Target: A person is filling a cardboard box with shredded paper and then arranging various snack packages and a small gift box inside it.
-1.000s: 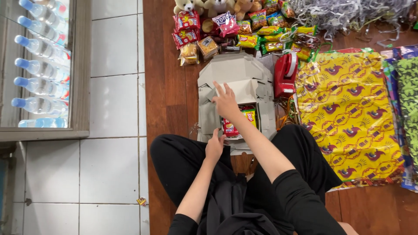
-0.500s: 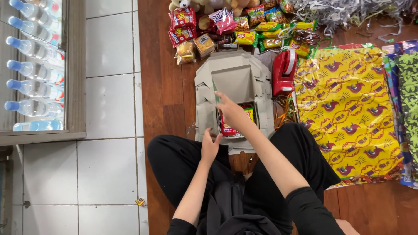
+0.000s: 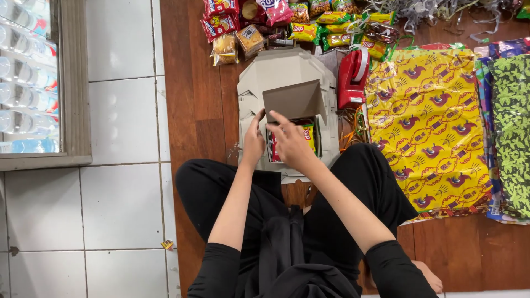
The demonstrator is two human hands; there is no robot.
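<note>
You get bright, even light here, soft and diffuse, with no single hard source to pick out. Shadows are faint: a weak one sits under the raised flap of the cardboard box (image 3: 287, 96) and beneath your forearms on the dark wooden floor (image 3: 190, 83). The white wall tiles (image 3: 121, 110) run close to overexposed. Glare shows on the yellow patterned wrapping sheet (image 3: 430, 127) and on the glass cooler door (image 3: 27, 77). Focus is sharp across the middle. Your left hand (image 3: 254, 140) and right hand (image 3: 292, 144) show slight softness. Straight lines bow a little toward the frame's edges.
</note>
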